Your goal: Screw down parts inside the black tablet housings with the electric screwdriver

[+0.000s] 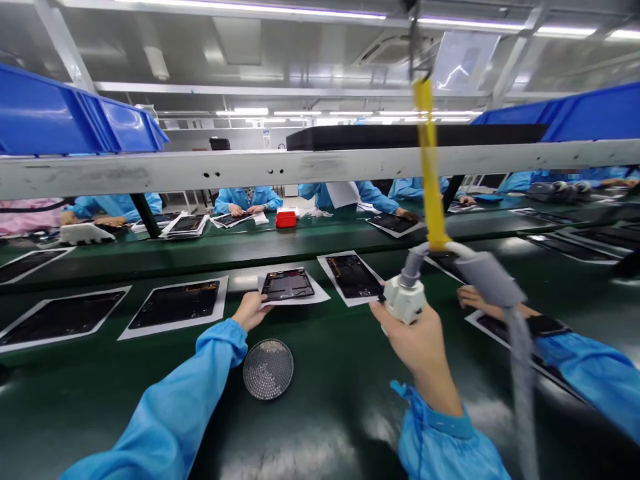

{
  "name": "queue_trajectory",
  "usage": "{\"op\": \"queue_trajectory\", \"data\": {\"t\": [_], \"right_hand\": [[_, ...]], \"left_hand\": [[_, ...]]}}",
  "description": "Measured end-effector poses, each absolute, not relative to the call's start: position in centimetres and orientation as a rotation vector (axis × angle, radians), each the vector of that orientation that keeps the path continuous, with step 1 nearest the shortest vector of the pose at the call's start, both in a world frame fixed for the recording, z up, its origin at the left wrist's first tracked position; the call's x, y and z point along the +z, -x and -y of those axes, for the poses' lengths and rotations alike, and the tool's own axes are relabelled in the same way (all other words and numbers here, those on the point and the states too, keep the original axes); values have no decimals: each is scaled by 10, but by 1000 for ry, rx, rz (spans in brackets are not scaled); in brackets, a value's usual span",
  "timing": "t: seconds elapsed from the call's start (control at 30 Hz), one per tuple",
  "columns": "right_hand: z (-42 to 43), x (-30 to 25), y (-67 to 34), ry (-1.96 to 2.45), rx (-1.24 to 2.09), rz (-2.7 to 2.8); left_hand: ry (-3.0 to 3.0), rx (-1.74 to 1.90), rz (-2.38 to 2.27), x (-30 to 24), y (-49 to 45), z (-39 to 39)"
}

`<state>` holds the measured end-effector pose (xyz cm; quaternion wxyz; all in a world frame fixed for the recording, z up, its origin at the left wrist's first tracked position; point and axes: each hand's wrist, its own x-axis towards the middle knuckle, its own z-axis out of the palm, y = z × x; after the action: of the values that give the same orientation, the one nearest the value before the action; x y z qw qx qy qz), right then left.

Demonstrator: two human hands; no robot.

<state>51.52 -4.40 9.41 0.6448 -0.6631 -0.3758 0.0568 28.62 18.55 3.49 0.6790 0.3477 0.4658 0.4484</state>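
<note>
My left hand (250, 310) is closed on the near left edge of a black tablet panel (287, 285) with the white sheet under it. The panel shows thin parts and a light frame on its upper face. My right hand (420, 340) is wrapped around a white electric screwdriver (404, 299). Its grey cable (523, 387) loops through a yellow strap (427, 167); the tool's tip is hidden. Just right of my left forearm lies a round perforated metal dish (269, 369). Another tablet panel (353, 275) on white paper lies between my hands.
More panels on paper, one at left (175, 307), line the green belt (330, 440). A co-worker's hand (480, 300) reaches in from the right over another panel. A white rail (210, 172) with blue bins (75, 113) crosses overhead. Co-workers sit opposite, near a red box (286, 219).
</note>
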Motion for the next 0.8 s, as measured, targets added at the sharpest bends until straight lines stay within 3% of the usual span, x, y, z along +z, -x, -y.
{"op": "queue_trajectory", "data": {"t": [0.17,0.33,0.47,0.63,0.8], "right_hand": [[91,115,-521,1443,-28,641],[99,132,-508,1316,-135,584],[81,131,-494,1232,-92,643],[59,120,-469,1233,168,832],[22,97,-424,1114,516,979]], "left_hand": [[-932,541,-839,29,-281,-116],[-974,51,-649,35,-207,-72],[-1689,-295,-572,40,-155,-61],[-2730,86,-905,20,-146,-14],[-2888,310,-700,-12,-164,8]]}}
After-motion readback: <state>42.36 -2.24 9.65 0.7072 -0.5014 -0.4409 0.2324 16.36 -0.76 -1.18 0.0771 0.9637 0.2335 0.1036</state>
